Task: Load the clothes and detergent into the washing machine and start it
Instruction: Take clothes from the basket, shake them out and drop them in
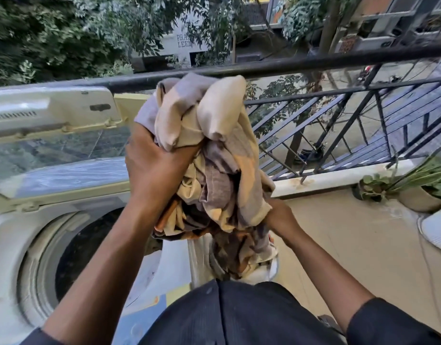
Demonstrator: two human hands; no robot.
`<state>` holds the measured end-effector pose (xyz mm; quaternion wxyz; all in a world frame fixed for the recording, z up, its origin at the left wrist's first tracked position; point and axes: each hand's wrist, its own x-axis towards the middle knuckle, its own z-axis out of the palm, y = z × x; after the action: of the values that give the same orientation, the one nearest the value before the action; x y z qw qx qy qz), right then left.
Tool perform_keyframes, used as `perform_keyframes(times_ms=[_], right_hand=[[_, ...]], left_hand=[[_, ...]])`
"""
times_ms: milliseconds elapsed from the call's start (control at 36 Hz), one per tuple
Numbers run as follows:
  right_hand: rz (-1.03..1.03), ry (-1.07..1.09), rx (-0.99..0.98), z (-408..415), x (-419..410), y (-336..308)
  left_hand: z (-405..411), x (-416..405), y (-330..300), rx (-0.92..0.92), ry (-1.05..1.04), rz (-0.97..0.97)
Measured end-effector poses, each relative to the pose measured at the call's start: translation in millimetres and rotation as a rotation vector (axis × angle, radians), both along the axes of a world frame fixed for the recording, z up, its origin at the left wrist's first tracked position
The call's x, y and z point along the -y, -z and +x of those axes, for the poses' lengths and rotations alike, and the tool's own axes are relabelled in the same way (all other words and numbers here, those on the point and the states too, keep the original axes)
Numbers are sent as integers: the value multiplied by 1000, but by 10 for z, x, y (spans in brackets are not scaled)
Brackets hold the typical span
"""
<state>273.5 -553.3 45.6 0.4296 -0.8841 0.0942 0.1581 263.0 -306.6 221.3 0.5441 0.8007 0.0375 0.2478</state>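
We hold a bundle of clothes (pixel 209 155) up in both hands, just right of the washer (pixel 27 235) and above its right edge. Our left hand (pixel 154 168) grips the bundle's left side, fingers curled into the cream and grey cloth. Our right hand (pixel 280 215) grips the lower right of the bundle from beneath, fingers buried in the folds. The washer's lid (pixel 55 135) stands raised at the back, and the drum (pixel 90 245) lies open below our left forearm. A black railing (pixel 314 62) runs behind the bundle. Potted plants (pixel 413 185) sit along the balcony's right edge.
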Motion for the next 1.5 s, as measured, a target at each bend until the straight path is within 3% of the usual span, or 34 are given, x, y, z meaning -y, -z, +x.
perform_keyframes(times_ms=[167, 250, 361, 472, 583, 667, 750, 806, 861, 917, 1056, 1083, 1139, 1222, 1306, 1361, 1444, 1500], right_hand=[[236, 157, 161, 231, 161, -777], [412, 113, 341, 193, 146, -1416], [684, -82, 437, 97, 98, -1877], [617, -324, 357, 23, -176, -1925], [462, -539, 365, -87, -350, -1784], [339, -563, 359, -72, -520, -1715], [126, -509, 254, 38, -714, -1915], [149, -601, 235, -3, -666, -1977], [423, -526, 229, -160, -581, -1997], [726, -439, 222, -278, -431, -1912], [918, -117, 281, -39, -157, -1597], [874, -29, 307, 20, -113, -1489], [546, 92, 349, 103, 15, -1150], [76, 14, 205, 179, 186, -490], [29, -158, -124, 108, 241, -5], [40, -235, -212, 90, 214, 282], [-51, -143, -152, 104, 132, 637], [-69, -109, -85, 50, 3, 420]], left_hand=[[-22, -8, 276, -187, -184, 244], [-18, 28, 363, -280, -241, 327], [-28, 43, 379, -306, -218, 268], [-40, -12, 332, -232, -4, -10], [13, -181, 255, -246, 539, -306], [23, -238, 174, -312, 746, -214], [78, -140, 241, -320, 590, 70], [156, -81, 393, -300, 424, 174], [208, -41, 482, -303, 180, 242], [179, 8, 508, -246, 73, 229], [128, 42, 490, -141, 8, 56], [141, 0, 499, -140, 1, 22], [162, -84, 480, -127, -3, -45], [135, -111, 290, -39, -14, -147], [113, -102, 92, 38, 9, -280], [105, -96, -23, 70, 14, -331], [75, -70, -141, 76, 31, -435], [50, -63, -174, 61, 40, -419]])
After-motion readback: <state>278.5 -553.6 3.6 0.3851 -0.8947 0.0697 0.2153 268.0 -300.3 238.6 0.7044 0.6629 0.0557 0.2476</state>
